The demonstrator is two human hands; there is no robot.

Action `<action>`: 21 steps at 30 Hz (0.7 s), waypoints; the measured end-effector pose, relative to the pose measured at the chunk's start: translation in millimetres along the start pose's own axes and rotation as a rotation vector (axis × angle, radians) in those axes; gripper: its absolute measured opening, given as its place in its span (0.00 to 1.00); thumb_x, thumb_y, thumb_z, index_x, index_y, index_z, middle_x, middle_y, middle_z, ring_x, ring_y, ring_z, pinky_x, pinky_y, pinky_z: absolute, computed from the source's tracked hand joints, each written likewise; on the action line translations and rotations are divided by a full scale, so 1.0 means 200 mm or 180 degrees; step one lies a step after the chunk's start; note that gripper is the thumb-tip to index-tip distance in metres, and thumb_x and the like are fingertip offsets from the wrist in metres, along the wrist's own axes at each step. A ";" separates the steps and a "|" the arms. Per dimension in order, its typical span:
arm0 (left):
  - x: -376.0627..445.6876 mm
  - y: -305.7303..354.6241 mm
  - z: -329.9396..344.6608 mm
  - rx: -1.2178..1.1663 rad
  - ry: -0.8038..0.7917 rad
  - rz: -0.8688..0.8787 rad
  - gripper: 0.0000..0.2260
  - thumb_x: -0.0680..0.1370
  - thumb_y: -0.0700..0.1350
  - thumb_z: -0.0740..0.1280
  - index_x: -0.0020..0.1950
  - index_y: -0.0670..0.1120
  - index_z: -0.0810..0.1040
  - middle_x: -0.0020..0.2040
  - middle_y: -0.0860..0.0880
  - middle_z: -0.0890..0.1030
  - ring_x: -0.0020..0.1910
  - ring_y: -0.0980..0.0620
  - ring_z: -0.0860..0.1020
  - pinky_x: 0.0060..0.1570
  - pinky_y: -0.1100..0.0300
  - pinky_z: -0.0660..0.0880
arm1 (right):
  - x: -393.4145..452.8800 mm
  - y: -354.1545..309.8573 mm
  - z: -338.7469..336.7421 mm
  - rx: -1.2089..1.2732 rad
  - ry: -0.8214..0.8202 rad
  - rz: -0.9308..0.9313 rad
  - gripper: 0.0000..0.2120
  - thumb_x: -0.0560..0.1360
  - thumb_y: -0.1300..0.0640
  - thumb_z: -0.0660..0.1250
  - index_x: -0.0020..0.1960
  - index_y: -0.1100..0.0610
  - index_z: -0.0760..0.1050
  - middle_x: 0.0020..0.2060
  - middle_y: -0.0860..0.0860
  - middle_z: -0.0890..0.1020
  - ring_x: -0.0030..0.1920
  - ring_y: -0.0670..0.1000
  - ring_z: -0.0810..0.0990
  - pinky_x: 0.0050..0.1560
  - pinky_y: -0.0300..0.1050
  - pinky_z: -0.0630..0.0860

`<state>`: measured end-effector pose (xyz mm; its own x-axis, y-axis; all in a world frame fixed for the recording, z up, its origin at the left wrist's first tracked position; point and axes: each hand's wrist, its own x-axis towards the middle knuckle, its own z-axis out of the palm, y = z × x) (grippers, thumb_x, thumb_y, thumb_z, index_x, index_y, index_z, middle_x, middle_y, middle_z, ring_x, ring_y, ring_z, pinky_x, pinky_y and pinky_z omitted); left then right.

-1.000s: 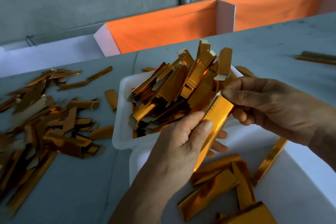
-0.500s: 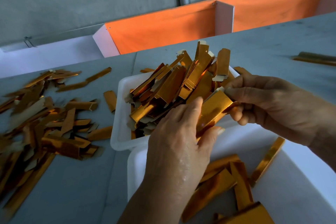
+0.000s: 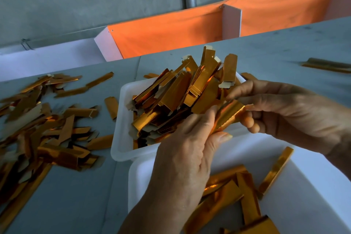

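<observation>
Both hands worked one gold foil blank (image 3: 228, 115) above the heaped tray (image 3: 121, 119): the left hand (image 3: 190, 148) pinched its near end while the right hand (image 3: 281, 112) gripped the far end, apparently folding it into shape for the nearer tray (image 3: 303, 186) of finished pieces.

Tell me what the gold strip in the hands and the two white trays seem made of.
Strip: likely thin card faced with glossy gold foil; it mirrors light and curves, and pieces in the pile show dull beige backs. Far tray and near tray: probably moulded plastic, white, smooth, faintly satin; rounded rims and corners suggest it.
</observation>
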<state>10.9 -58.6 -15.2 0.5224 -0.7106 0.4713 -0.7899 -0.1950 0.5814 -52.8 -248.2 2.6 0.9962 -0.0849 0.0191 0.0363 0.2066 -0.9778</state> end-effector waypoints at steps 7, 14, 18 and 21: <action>0.00 0.00 0.00 -0.0163 -0.0052 -0.0246 0.24 0.76 0.59 0.52 0.72 0.57 0.65 0.57 0.63 0.72 0.56 0.65 0.71 0.52 0.75 0.69 | -0.01 0.00 0.03 -0.0190 0.0163 -0.0104 0.12 0.60 0.55 0.73 0.43 0.57 0.84 0.32 0.57 0.80 0.30 0.47 0.79 0.30 0.36 0.76; -0.01 -0.03 -0.01 -0.0115 0.0169 -0.0339 0.16 0.77 0.47 0.66 0.65 0.54 0.74 0.52 0.63 0.77 0.56 0.67 0.72 0.51 0.79 0.68 | 0.00 0.01 0.08 -0.0632 0.0265 -0.0247 0.07 0.62 0.55 0.72 0.40 0.54 0.80 0.33 0.53 0.82 0.32 0.49 0.80 0.31 0.36 0.76; -0.01 -0.04 -0.02 -0.0264 0.0255 -0.0306 0.17 0.77 0.48 0.67 0.65 0.52 0.75 0.56 0.62 0.78 0.58 0.68 0.73 0.53 0.79 0.68 | -0.01 -0.01 0.09 -0.0812 0.0392 -0.0593 0.10 0.61 0.52 0.72 0.40 0.53 0.78 0.33 0.52 0.81 0.31 0.51 0.81 0.32 0.38 0.77; -0.01 -0.03 -0.02 -0.0330 0.0273 -0.0279 0.19 0.75 0.51 0.64 0.66 0.53 0.74 0.55 0.63 0.77 0.58 0.69 0.72 0.54 0.78 0.68 | -0.01 -0.02 0.10 -0.1111 0.0325 -0.0696 0.07 0.64 0.53 0.74 0.39 0.52 0.79 0.34 0.52 0.82 0.32 0.49 0.82 0.33 0.38 0.77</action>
<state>16.1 -53.5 -17.6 0.6167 -0.6329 0.4681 -0.7051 -0.1798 0.6859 -53.9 -230.0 10.4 0.9544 -0.1899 0.2301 0.1994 -0.1680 -0.9654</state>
